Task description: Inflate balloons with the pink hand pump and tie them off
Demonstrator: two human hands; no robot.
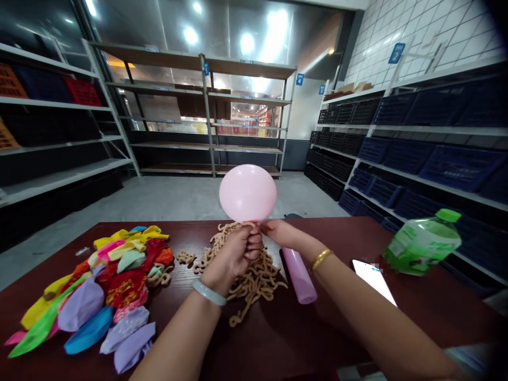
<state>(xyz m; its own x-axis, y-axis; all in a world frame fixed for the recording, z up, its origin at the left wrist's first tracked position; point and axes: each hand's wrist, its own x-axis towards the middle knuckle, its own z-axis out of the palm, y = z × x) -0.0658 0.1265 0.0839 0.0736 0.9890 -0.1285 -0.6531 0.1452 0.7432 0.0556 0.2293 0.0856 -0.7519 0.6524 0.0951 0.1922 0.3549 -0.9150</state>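
Observation:
An inflated pink balloon (248, 193) stands upright above the middle of the table, its neck pointing down. My left hand (242, 246) is closed in a fist around the neck. Just right of it, my right hand (278, 232) pinches with its fingertips close to the balloon's base; what lies between them is too small to make out. Under both hands spreads a heap of tan, curled rubber strips (257, 280), partly hidden by my left hand. A pink cylinder, like a balloon hand pump (298, 275), lies beneath my right forearm.
Deflated balloons in many colours (127, 286) are piled at the table's left. On the right lie a lit phone (375, 283) and a green-capped jug of green liquid (424, 243). Shelving with dark blue crates (452, 164) runs along the right wall, beyond the dark red table (174, 328).

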